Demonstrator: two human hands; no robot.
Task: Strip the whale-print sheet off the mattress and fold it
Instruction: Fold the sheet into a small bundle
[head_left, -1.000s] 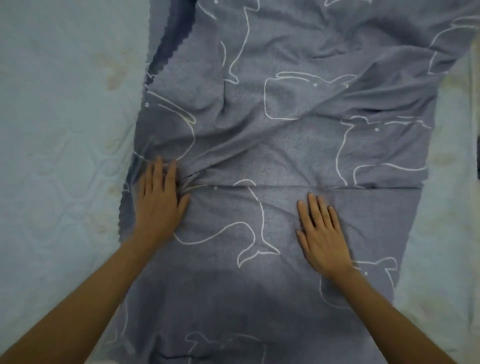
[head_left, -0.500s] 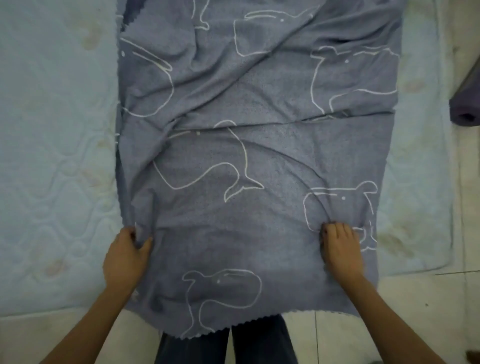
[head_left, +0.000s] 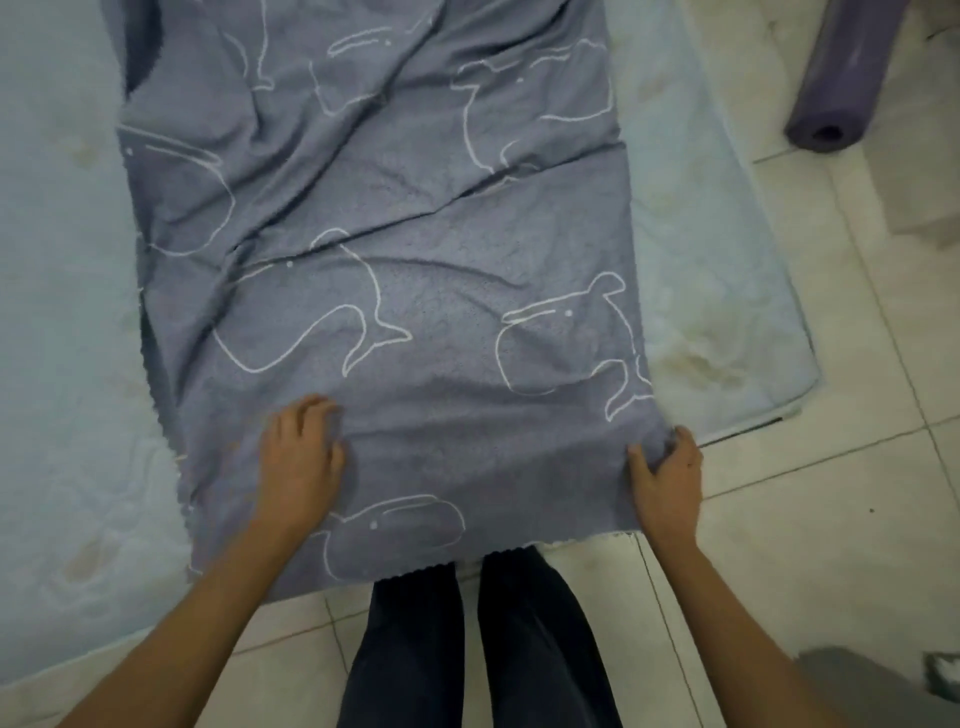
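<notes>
Pale quilted mattress fills the left and centre of our view, stained in patches, lying directly on a floor of light tiles. The whale-print sheet, grey-blue with white outlined whales, lies as a long folded strip along the mattress, wrinkled across its middle, its scalloped near end hanging past the mattress edge over the tiles. We note our own legs in dark trousers standing on the floor, just under that overhanging end. A purple rolled mat rests on the tiles at far right, well apart from the bedding. Left hand sits on top of the sheet near its close end, fingers curled together down into the cloth and gripping it; motion blur softens the fingertips. Right hand clamps the sheet's right edge, thumb on top, fingers wrapped round bunched cloth.
</notes>
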